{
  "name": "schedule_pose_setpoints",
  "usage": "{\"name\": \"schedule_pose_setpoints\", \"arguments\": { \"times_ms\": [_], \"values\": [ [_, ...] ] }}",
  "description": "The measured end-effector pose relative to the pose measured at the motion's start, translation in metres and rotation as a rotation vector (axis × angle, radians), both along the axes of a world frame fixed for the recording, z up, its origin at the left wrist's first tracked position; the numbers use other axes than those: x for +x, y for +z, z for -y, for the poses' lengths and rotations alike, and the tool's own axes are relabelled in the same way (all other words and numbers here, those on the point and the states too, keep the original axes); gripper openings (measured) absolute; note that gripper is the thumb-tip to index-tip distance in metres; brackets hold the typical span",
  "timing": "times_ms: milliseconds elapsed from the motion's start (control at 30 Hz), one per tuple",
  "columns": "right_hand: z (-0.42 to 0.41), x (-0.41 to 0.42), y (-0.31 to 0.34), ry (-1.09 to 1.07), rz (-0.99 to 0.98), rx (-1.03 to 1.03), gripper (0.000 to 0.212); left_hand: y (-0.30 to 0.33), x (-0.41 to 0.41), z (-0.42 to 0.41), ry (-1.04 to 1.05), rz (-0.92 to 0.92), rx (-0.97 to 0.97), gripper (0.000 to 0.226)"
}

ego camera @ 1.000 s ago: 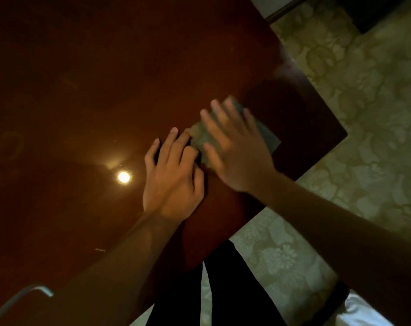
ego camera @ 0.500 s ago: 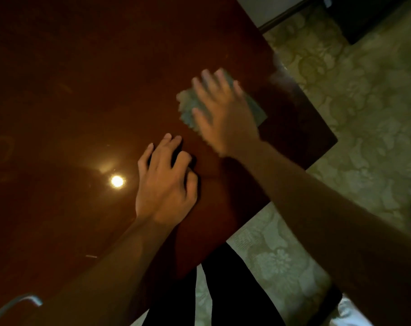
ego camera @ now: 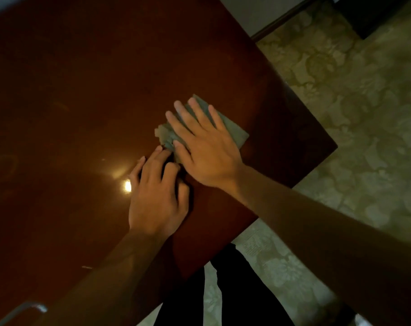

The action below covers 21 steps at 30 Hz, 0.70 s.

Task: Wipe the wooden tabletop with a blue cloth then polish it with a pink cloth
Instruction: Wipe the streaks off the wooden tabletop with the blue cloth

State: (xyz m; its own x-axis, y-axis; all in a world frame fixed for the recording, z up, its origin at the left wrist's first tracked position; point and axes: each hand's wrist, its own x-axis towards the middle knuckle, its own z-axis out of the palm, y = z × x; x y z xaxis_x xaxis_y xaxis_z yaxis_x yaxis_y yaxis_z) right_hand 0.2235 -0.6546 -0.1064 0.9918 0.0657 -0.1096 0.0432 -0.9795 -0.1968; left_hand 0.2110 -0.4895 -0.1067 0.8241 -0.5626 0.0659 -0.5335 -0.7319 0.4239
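A: Where is the blue cloth (ego camera: 232, 130) sitting now?

B: It is lying folded on the table (ego camera: 82, 90), toward the three o'clock side near the corner, and the right hand (ego camera: 204, 147) is pressing flat on top of it. In this dim light it is looking more grey-green than blue.

A: What is changing?

B: Half a second ago the cloth was further out toward twelve o'clock; now it is coming back toward six o'clock, close to the left hand (ego camera: 157, 196). That is reading as back-and-forth strokes, so I am judging the wiping stage as ongoing, with the pink cloth nowhere in view.

A: How are the hands posing?

B: The right hand is lying palm down, its fingers (ego camera: 199, 114) spreading open and straight, pinning the cloth rather than clutching it. The forearm is reaching in from five o'clock. The left hand is resting on the bare wood just beside the cloth, its fingers (ego camera: 162, 154) loosely extended, gripping nothing, the tips nearly touching the cloth's crumpled edge. A lamp reflection (ego camera: 127, 185) is glinting at its nine o'clock side.
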Motion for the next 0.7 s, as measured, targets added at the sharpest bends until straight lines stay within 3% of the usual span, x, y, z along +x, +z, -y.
{"name": "schedule_pose_setpoints", "arguments": {
  "times_ms": [67, 200, 267, 367, 533, 700],
  "values": [
    [0.04, 0.016, 0.002, 0.045, -0.016, -0.042, 0.059, 0.002, 0.0, 0.003, 0.027, -0.023, 0.002, 0.021],
    [0.122, 0.075, 0.007, -0.281, -0.055, -0.081, 0.06, 0.01, -0.003, 0.018, 0.121, -0.09, 0.044, 0.029],
    [0.123, 0.089, 0.007, -0.323, -0.06, -0.065, 0.061, 0.012, -0.006, 0.035, 0.144, -0.09, 0.036, 0.033],
    [0.097, 0.055, 0.005, -0.199, -0.021, -0.063, 0.062, 0.011, -0.014, 0.063, 0.149, -0.073, -0.019, 0.04],
    [0.085, -0.077, -0.001, 0.087, 0.025, -0.02, 0.06, 0.001, -0.025, 0.086, 0.12, -0.053, -0.013, 0.05],
    [0.12, -0.036, 0.002, 0.257, -0.001, 0.003, 0.06, -0.007, -0.026, 0.09, 0.076, 0.035, 0.103, 0.051]
  ]
}}
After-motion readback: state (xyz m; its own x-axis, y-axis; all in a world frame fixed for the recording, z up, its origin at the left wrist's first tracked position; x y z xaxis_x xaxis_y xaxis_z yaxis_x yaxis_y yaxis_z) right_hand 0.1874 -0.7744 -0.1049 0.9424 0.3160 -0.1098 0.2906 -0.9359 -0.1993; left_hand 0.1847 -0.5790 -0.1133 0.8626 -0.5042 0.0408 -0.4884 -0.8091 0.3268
